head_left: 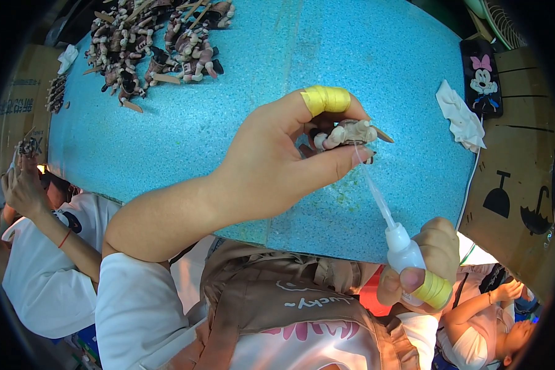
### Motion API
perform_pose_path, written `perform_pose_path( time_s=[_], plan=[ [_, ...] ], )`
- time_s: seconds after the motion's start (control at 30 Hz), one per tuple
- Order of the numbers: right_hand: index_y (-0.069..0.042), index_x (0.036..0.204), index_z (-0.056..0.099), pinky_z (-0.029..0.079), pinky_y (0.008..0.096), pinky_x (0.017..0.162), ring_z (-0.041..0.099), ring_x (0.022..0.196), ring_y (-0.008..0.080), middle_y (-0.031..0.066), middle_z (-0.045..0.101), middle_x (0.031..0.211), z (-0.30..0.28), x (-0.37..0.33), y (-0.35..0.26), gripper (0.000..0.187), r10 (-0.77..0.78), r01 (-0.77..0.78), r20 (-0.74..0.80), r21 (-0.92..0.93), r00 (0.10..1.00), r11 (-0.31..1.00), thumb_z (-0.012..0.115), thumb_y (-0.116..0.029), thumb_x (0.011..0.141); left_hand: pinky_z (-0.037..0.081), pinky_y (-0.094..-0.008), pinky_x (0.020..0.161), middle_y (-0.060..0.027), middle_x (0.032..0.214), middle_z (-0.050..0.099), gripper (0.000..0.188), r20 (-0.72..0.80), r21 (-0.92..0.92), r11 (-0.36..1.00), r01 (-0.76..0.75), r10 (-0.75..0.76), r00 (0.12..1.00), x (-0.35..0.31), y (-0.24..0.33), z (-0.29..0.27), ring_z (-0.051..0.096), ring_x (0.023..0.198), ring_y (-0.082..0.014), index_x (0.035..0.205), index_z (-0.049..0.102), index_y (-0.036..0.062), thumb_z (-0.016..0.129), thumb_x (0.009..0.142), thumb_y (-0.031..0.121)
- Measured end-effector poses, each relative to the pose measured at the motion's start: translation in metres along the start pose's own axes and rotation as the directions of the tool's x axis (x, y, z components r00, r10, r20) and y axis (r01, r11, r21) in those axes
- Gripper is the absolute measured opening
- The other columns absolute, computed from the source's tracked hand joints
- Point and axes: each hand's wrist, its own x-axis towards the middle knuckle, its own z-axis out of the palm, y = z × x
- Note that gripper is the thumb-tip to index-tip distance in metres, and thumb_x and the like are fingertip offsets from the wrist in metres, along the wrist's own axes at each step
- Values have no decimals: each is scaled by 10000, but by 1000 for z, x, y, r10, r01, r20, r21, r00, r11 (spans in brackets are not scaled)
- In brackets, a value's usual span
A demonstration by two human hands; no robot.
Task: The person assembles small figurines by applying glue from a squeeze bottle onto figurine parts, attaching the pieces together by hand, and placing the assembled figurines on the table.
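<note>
One white bottle [403, 250], clasped in the grip of the right hand [439, 256], its slender nozzle [379, 196] ending at one small figurine [349, 132], pinched in the grip of the left hand [276, 150] above the blue table [364, 55], similar figurines [188, 46] heaped far left.

From afar I see a speckled blue tabletop [351, 49] beneath the left fingers [333, 166], a brown cardboard panel [518, 145] well to their right and another panel [21, 92] far to their left.

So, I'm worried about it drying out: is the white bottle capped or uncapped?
Uncapped: the white bottle in the right hand has a bare, thin nozzle that ends at the figurine.
</note>
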Motion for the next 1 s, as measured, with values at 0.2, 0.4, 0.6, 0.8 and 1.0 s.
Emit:
perform_pose_path(
  time_s=[0.2, 0.4, 0.6, 0.8, 1.0],
  plan=[
    [-201, 807, 543, 209, 260, 411, 296, 404, 113, -37, 345, 525, 0, 3, 1, 142, 16, -17, 17, 14, 1000, 1000, 662, -149, 747, 441, -240, 790, -52, 984, 555, 343, -4, -5, 1000, -22, 22, 1000, -2, -2, -4, 533, 904, -105, 1106, 493, 14, 623, 793, -34],
    [-25, 889, 538, 321, 244, 453, 420, 490, 119, 56, 526, 685, 0, 3, 15, 117, 339, -288, -231, 227, 912, 930, 566, -52, 778, 444, -246, 807, -63, 990, 563, 341, -12, -95, 994, -55, 54, 998, 3, -6, -3, 541, 911, -119, 1116, 484, 8, 605, 801, -39],
    [-21, 1009, 544, 384, 244, 792, 493, 895, 107, 24, 560, 878, -1, 14, 68, 266, 655, -592, -1, 427, 756, 683, 640, -144, 793, 444, -256, 808, -89, 1022, 574, 329, -41, -159, 983, 89, -96, 995, 3, -9, 7, 547, 909, -130, 1128, 478, 6, 587, 817, 0],
    [-59, 1015, 529, 353, 403, 852, 518, 940, 299, 140, 562, 954, 13, 6, 86, 366, 455, -465, -98, -244, 885, 851, 671, -167, 696, 446, -260, 812, -94, 1001, 583, 320, -79, -83, 996, 39, -45, 996, -1, -17, 8, 556, 897, -137, 1132, 474, -10, 579, 831, 20],
    [-79, 1059, 519, 358, 385, 833, 523, 949, 284, 89, 555, 963, -12, -11, 51, 441, 142, -328, -473, -340, 869, 881, 697, -170, 666, 459, -252, 744, -95, 999, 589, 293, -23, -2, 1000, 8, -8, 1000, 9, -28, 18, 563, 829, -127, 1122, 480, 3, 568, 849, 61]
  ],
)
